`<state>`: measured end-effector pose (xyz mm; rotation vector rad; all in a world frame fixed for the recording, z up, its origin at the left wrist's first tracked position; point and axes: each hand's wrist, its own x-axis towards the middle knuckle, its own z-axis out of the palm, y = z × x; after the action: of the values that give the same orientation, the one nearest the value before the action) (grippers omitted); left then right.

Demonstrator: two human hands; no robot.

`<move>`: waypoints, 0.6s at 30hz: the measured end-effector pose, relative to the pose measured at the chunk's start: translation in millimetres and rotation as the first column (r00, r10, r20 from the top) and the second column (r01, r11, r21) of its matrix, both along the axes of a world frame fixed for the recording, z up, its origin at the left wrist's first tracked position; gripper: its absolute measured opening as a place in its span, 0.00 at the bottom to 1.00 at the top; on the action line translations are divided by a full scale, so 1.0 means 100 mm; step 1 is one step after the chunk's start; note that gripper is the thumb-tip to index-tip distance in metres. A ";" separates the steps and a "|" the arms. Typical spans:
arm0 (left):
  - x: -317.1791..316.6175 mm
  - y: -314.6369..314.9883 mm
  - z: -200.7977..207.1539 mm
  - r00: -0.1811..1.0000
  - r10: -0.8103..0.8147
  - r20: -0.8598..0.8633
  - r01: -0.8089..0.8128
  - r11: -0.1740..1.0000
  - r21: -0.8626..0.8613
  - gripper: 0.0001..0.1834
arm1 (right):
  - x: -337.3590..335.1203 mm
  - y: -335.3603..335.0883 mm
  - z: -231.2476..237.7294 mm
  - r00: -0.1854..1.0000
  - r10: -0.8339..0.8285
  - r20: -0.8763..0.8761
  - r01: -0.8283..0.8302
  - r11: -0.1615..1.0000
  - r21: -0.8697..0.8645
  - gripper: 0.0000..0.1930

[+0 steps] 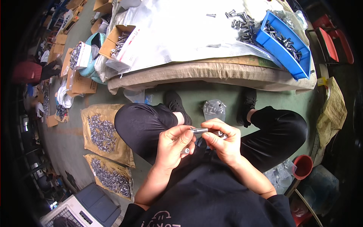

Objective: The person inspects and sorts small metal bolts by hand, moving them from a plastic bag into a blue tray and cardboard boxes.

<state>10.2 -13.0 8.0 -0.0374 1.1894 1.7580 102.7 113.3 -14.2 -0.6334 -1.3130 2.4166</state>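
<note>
Above my lap, both hands meet at one shiny metal bolt lying crosswise between them. My left hand is closed, its thumb and forefinger pinching the bolt's left end. A second metal piece with a round hollow-looking end pokes out from its lower fingers. My right hand is closed too, its thumb and finger at the bolt's right end. Further short metal pieces stick out between its curled fingers; their full shape is hidden.
Ahead stands a cloth-edged work surface with a bolt pile and a blue bin. An open carton of bolts sits at its left. Part-covered sacks and a clear bag lie on the floor; a red bucket is right.
</note>
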 end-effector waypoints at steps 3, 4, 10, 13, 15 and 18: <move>-0.01 0.03 0.05 0.994 -0.021 -0.104 0.013 0.997 -0.077 0.11 | 0.00 0.00 -0.02 1.000 0.001 0.003 -0.001 1.000 0.017 0.11; -0.01 0.04 0.06 0.988 -0.039 -0.149 0.022 0.993 -0.115 0.12 | 0.00 0.00 -0.03 1.000 0.005 0.002 -0.005 1.000 -0.011 0.11; -0.02 0.06 0.06 0.691 -0.149 -0.707 -0.004 0.978 -0.209 0.15 | 0.01 0.01 -0.06 1.000 0.020 0.024 -0.018 0.994 -0.109 0.11; 0.01 0.07 0.04 0.503 -0.168 -0.848 -0.008 0.980 -0.199 0.15 | 0.01 0.03 -0.06 0.999 0.036 0.031 -0.027 0.962 -0.270 0.11; 0.01 0.07 -0.01 0.455 -0.162 -0.876 -0.001 0.983 -0.182 0.16 | 0.00 0.04 -0.07 0.999 0.037 0.021 -0.027 0.932 -0.363 0.11; 0.03 0.05 -0.04 0.680 -0.090 -0.728 0.022 0.994 -0.103 0.17 | 0.01 0.04 -0.13 0.997 0.024 -0.073 -0.058 0.863 -0.502 0.11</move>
<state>12.9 -7.6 4.4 0.7221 1.8126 1.7016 103.3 117.5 -26.8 -0.6477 -0.6590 2.8087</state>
